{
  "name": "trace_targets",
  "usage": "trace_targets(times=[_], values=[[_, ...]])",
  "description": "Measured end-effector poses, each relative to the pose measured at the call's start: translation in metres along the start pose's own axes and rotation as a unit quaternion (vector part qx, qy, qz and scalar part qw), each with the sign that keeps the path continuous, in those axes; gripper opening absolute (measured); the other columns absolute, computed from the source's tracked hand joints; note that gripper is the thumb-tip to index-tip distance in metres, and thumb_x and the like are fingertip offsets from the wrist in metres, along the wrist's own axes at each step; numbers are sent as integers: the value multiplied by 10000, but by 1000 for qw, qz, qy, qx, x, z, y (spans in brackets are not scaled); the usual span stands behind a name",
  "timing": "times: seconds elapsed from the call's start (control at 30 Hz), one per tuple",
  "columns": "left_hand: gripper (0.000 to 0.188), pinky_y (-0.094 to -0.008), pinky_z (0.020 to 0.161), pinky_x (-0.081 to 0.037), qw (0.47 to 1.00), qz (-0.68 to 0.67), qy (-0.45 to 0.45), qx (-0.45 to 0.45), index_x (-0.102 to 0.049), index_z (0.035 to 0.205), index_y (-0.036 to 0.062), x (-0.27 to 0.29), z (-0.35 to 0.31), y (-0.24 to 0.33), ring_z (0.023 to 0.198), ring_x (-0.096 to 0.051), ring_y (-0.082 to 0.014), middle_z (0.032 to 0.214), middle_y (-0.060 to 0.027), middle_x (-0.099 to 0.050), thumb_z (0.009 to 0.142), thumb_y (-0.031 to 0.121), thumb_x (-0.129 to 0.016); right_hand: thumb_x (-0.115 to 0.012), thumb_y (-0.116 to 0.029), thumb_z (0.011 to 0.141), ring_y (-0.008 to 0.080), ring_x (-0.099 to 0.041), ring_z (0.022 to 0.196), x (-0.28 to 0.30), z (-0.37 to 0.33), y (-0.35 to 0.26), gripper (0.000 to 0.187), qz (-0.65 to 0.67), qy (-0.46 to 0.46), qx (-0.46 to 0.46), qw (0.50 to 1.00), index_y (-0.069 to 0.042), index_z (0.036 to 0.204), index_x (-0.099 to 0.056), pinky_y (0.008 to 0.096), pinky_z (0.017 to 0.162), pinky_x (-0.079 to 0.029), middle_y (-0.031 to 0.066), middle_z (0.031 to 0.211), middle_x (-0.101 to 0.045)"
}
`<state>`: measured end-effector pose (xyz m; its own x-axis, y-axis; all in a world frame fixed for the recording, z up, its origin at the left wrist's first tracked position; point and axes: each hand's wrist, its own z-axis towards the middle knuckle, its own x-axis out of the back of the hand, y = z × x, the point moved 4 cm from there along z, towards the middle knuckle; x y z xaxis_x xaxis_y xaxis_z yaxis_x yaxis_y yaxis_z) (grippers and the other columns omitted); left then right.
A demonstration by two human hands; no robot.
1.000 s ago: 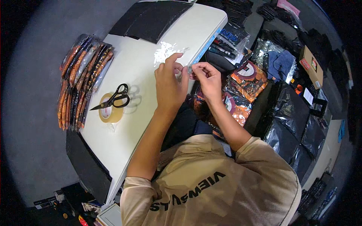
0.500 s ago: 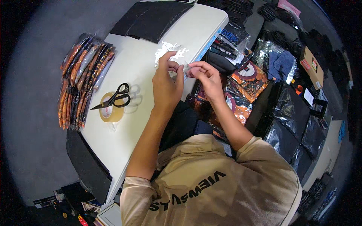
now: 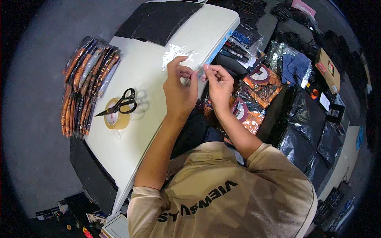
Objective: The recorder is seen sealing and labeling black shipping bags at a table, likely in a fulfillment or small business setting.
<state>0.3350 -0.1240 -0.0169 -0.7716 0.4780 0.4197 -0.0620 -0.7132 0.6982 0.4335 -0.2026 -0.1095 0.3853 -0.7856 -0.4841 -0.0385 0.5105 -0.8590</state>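
My left hand (image 3: 180, 93) is over the table's right edge, its index finger raised and its thumb closed against the other fingers. Facing it, my right hand (image 3: 220, 85) pinches with thumb and index finger. A small piece of clear plastic (image 3: 201, 73) sits between the two sets of fingertips, partly hidden by them. Just beyond my left fingers lies a loose pile of small white strips (image 3: 173, 53). Black-handled scissors (image 3: 129, 102) rest on a roll of clear tape (image 3: 115, 123), left of my left forearm.
Bagged orange-and-black garments (image 3: 89, 85) are stacked at the white table's (image 3: 137, 65) left edge. Black sheets (image 3: 158, 20) cover its far end. On my right are more bagged garments (image 3: 260, 85), a blue cloth (image 3: 295, 68), a cardboard box (image 3: 328, 71) and black plastic packages (image 3: 303, 127).
My right hand has turned, its fingers now more upright and slightly farther from my left fingertips. My left hand has shifted a little to the right. The scissors and tape have not moved.
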Motion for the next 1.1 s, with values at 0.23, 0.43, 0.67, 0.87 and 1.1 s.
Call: trace_targets(times=[0.23,0.43,0.67,0.87,1.1], values=[[550,-277,816,-540,989,-94,19,113,-492,1371,48,3,3,-6,860,-678,-128,955,-81,-713,913,-52,-780,-752,-123,1030,50,-670,789,0,6,-5,204,68,-16,-20,997,28,1166,-733,204,736,-513,24,868,-745],[502,-282,821,-543,994,-54,8,98,-535,1339,67,5,2,-5,859,-685,-133,937,-72,-722,917,-26,-790,-779,-135,1008,45,-668,798,4,8,8,193,55,-90,-94,990,15,1129,-764,202,736,-502,20,897,-764],[468,-303,798,-549,989,-61,3,132,-566,1320,72,2,0,-4,872,-689,-142,908,-74,-735,919,-10,-794,-749,-162,1034,60,-685,803,10,9,6,194,14,-29,-59,998,21,1090,-785,209,738,-497,30,874,-769],[469,-275,568,-534,1000,12,19,10,-560,1327,69,3,3,-7,756,-686,-118,893,-84,-736,925,-7,-789,-748,-155,1034,60,-686,795,10,11,3,190,18,-57,-44,997,26,1084,-780,214,727,-499,28,869,-765],[484,-262,510,-502,994,-40,-1,97,-550,1330,67,1,0,-6,738,-683,-111,884,-76,-738,918,-14,-791,-729,-140,1046,67,-676,760,12,9,3,162,-9,-16,-2,1000,15,1073,-764,211,708,-497,25,852,-749]])
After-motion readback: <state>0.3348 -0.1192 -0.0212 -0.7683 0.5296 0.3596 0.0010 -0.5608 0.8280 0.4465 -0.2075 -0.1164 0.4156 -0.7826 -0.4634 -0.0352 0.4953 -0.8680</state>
